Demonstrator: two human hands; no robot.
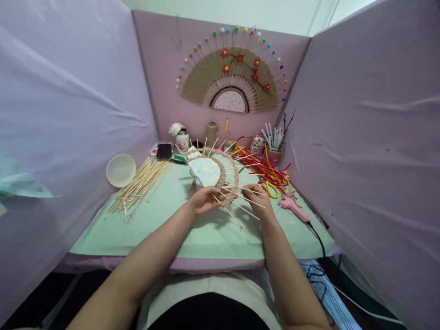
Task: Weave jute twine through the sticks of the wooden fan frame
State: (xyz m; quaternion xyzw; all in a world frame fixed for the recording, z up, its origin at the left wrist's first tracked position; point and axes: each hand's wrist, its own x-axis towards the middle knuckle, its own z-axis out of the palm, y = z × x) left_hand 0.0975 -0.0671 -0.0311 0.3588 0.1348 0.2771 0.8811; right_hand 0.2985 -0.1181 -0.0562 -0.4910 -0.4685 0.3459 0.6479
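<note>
A small fan [208, 171] of thin wooden sticks is raised over the table, tilted so its sticks point up and to the right. Its half-round centre is pale patterned cloth edged in brown twine, and a second twine band [235, 173] runs across the sticks. My left hand [205, 200] grips the fan at its lower edge, fingers partly behind it. Close to the right-hand sticks, my right hand [258, 201] has its fingers pinched together; what is between them is too small to make out. A tassel [192, 187] shows beside the fan.
Loose wooden sticks [142, 183] and a white bowl [121, 170] lie left. Right are red and orange pipe cleaners [263, 167], yellow-handled scissors [273, 189] and a corded pink glue gun [294, 207]. A twine spool [212, 133] stands behind; a large decorated fan [202, 73] hangs above.
</note>
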